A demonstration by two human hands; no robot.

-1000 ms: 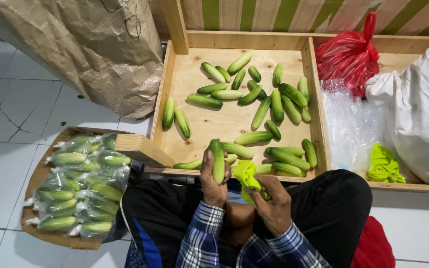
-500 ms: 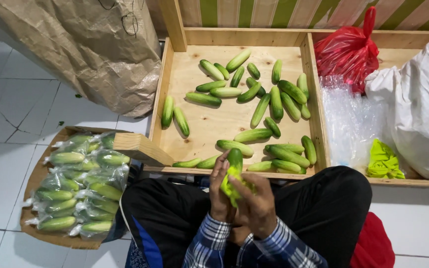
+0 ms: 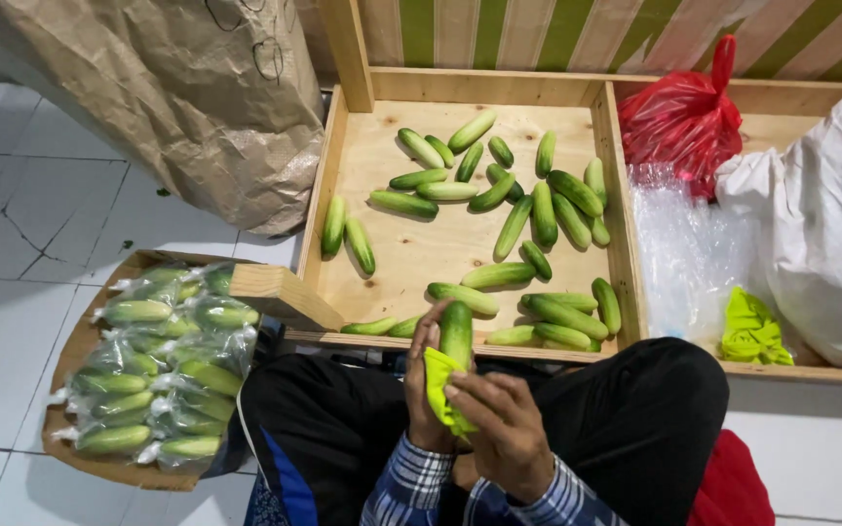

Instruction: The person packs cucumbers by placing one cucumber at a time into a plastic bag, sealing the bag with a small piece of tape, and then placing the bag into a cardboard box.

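Standing upright — cucumber, tip toward the crate.

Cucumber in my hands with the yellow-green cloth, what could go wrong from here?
The cucumber stands upright, gripped only at its lower end by the left hand and right hand through the cloth; it may slip onto the lap. It could also tip against the wooden tray's front rim close ahead.

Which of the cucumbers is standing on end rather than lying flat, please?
The cucumber held between the left hand and right hand, partly wrapped in a yellow-green cloth. All others lie flat in the wooden tray or bagged.
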